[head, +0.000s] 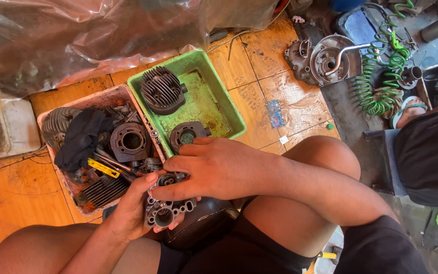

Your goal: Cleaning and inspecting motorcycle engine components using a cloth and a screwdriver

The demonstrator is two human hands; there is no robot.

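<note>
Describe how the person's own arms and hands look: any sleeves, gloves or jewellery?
Both forearms are bare, no sleeves showing. The left hand and right hand wear no gloves; no rings, watch or bracelets are visible. Fingernails are short. Dark shorts are worn below.

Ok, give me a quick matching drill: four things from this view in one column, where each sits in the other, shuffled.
1. finned cylinder head
2. black cloth
3. coiled green hose
4. small metal casting

A. floor, far right
B. held in the left hand, the right hand on it
C. green tray
D. reddish tray

Pairs: 1-C, 2-D, 3-A, 4-B
</note>
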